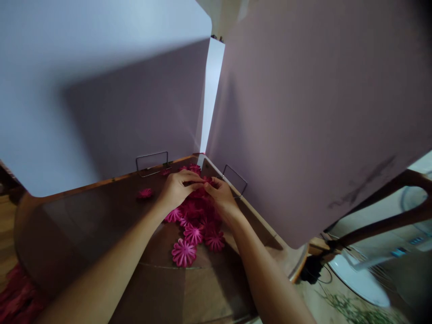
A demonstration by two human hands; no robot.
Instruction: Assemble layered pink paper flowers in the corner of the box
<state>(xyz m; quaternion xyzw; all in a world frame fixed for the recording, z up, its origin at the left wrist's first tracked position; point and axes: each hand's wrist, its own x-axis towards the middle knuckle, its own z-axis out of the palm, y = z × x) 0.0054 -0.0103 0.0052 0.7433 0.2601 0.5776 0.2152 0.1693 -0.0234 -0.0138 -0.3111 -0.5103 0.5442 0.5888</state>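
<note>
My left hand (177, 186) and my right hand (220, 195) meet over a pile of pink flower-shaped pieces (192, 209). Both are closed, thumbs and fingers pinching one pink flower piece (207, 180) between them. My fingers cover most of it. Nearer to me, a scalloped pink flower (184, 253) lies flat on the brown table (162, 288), with others just behind it. One single flower (145, 193) lies apart, left of my left hand.
Two large pale panels, one at left (135, 112) and one at right (303, 112), stand upright behind the table and meet at an angle. Wire stands (151, 164) support them. A dark red heap (22, 294) shows at lower left. Wooden furniture (381, 222) is at right.
</note>
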